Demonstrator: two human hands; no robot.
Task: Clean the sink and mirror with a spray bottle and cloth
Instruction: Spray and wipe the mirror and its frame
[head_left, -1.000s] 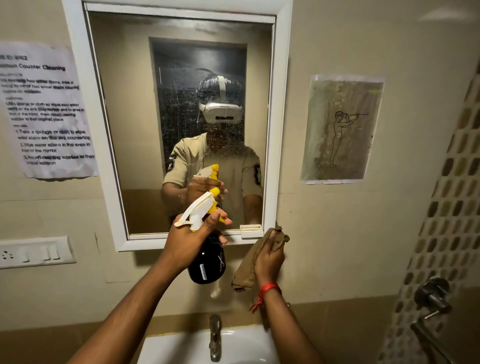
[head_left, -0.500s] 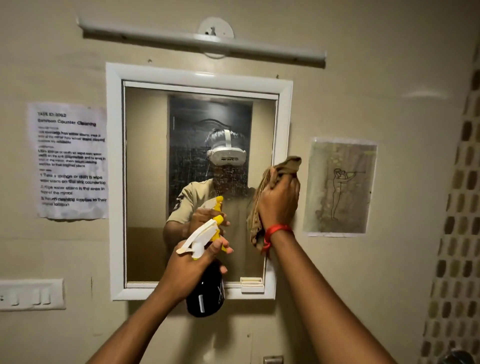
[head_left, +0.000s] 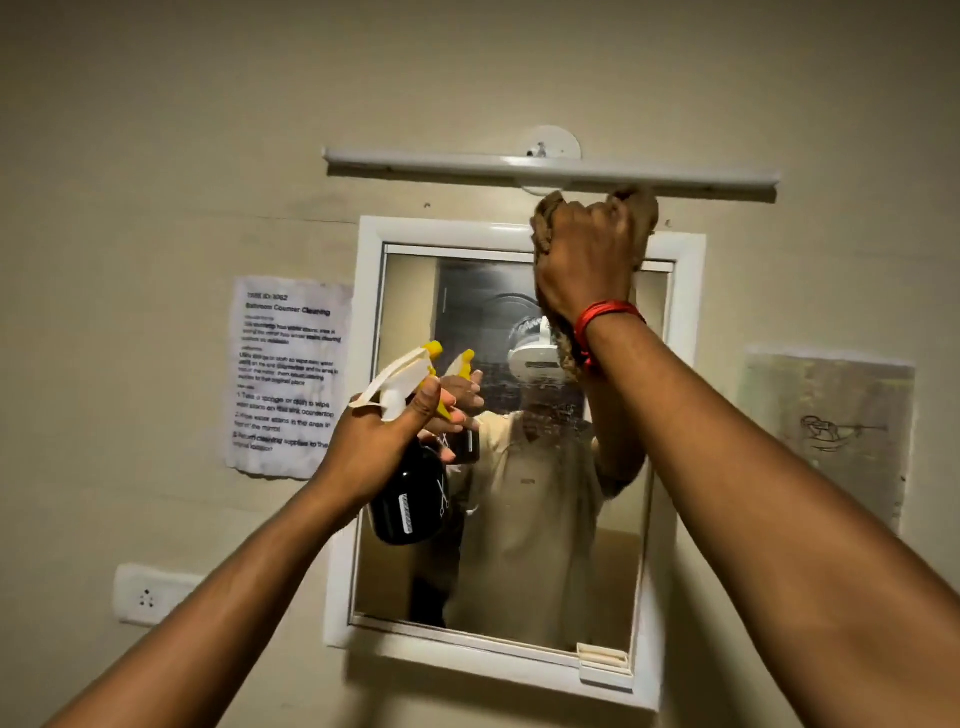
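A white-framed mirror (head_left: 519, 545) hangs on the beige wall, its glass speckled with spray droplets. My left hand (head_left: 379, 441) grips a black spray bottle (head_left: 408, 504) with a white and yellow trigger head, held in front of the mirror's left edge. My right hand (head_left: 587, 265) is closed around a brown cloth (head_left: 543, 223) and presses it against the mirror's top frame, right of centre. A red thread circles that wrist. The sink is out of view.
A white tube light (head_left: 545, 171) is mounted just above the mirror, close over my right hand. A printed notice (head_left: 288, 374) is taped left of the mirror, a sketch sheet (head_left: 826, 431) to the right. A wall socket (head_left: 150, 595) sits lower left.
My right hand has risen with the cloth from below the mirror to its top frame. The view has tilted up, so the sink and tap dropped out of sight. The bottle stayed in my left hand.
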